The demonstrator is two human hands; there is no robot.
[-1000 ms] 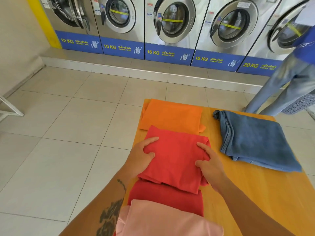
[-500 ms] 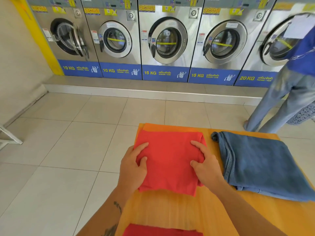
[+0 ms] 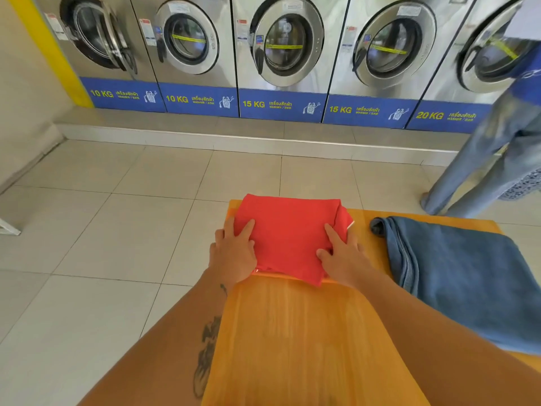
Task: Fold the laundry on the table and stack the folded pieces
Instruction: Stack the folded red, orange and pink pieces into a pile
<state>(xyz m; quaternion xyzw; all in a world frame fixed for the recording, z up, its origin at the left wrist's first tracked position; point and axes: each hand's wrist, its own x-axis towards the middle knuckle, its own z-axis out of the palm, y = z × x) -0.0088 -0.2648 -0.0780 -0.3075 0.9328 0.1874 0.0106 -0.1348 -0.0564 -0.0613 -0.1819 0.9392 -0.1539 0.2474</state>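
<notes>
A folded red cloth (image 3: 289, 235) lies at the far left corner of the wooden table (image 3: 292, 332), on top of a folded orange piece (image 3: 285, 276) that shows only as a thin strip under it. My left hand (image 3: 234, 252) grips the red cloth's left edge, thumb on top. On the right edge my right hand (image 3: 342, 254) holds it the same way. A folded blue denim piece (image 3: 468, 276) rests on the table's right side, apart from the red cloth.
A row of washing machines (image 3: 287, 54) lines the far wall on a raised step. A person in jeans (image 3: 483, 159) stands at the right, just beyond the table. Tiled floor (image 3: 102, 244) lies to the left of the table.
Both hands carried the red cloth away from me and set it over the orange piece. The view tilted up, so the near red and pink pieces left the frame.
</notes>
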